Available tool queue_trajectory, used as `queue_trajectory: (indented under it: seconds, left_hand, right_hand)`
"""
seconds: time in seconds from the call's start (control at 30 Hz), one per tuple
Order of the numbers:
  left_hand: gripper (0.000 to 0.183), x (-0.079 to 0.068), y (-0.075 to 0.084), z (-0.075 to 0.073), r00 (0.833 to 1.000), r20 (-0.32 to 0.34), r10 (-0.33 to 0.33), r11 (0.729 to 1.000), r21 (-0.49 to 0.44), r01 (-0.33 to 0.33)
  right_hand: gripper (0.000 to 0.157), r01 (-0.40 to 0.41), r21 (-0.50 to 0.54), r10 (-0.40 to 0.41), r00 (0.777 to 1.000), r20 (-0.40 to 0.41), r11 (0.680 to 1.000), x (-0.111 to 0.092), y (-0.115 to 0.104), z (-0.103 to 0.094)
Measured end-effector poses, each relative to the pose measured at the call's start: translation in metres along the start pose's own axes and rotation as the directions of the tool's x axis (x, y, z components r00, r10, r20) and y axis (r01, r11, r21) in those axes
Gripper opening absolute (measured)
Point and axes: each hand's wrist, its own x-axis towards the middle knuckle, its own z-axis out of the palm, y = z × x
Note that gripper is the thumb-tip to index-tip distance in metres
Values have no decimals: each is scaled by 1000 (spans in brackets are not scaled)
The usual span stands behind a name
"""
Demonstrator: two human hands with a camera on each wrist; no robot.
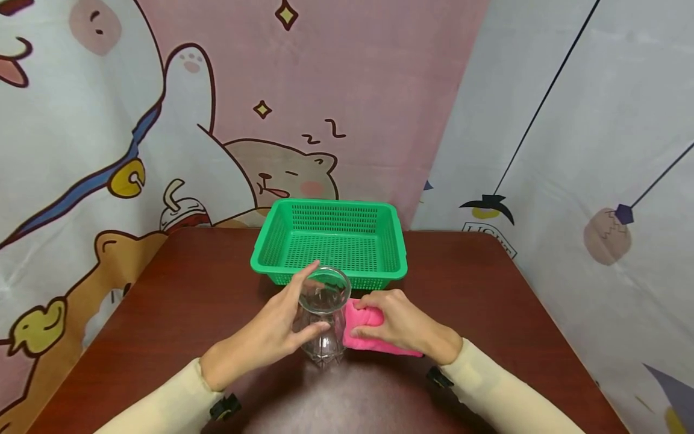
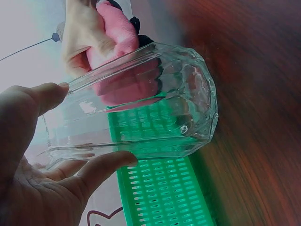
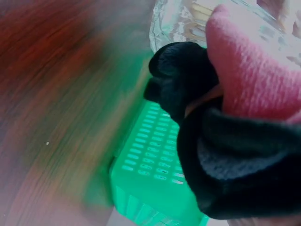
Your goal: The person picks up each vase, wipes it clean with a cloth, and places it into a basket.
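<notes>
Cream sleeves (image 1: 165,399) lie at seven and five o'clock, left hand (image 1: 271,328) gripping a glass vase (image 1: 323,340), right hand (image 1: 403,319) pinching a pink cloth (image 1: 360,341) at its three o'clock, wiping seemingly unfinished, green basket (image 1: 379,275) beyond at twelve.

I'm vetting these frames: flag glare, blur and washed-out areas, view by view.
Head: pale sheen on the table, bottom centre; left wrist: backdrop washed out at upper left, glints on the glass vessel; right wrist: blurred green reflection on the table beside the basket.
</notes>
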Motion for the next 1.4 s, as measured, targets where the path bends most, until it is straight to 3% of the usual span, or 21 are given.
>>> queue_trajectory:
  seconds: [0.2,0.5,0.63,1.07,1.4]
  left_hand:
    - [114,0,-1,-1,1000,0,-2,1000,-5,2]
    - [115,-1,0,-1,1000,8,-18,1000,-15,19]
    - [115,-1,1,0,1000,8,-14,1000,-20,14]
    - [113,0,1,-2,1000,-17,6,1000,15,-6]
    - [114,-1,1,0,1000,-13,12,1000,7,-12]
  right_hand:
    - [43,-18,-66,23,997,76,998,1,1,4]
    - [39,13,-244,23,990,141,970,-5,3,12]
    - [38,-6,-277,50,988,149,961,-6,1,14]
    - [39,-26,-183,48,991,122,983,-7,4,16]
    - [32,-34,-58,36,999,37,998,-9,9,21]
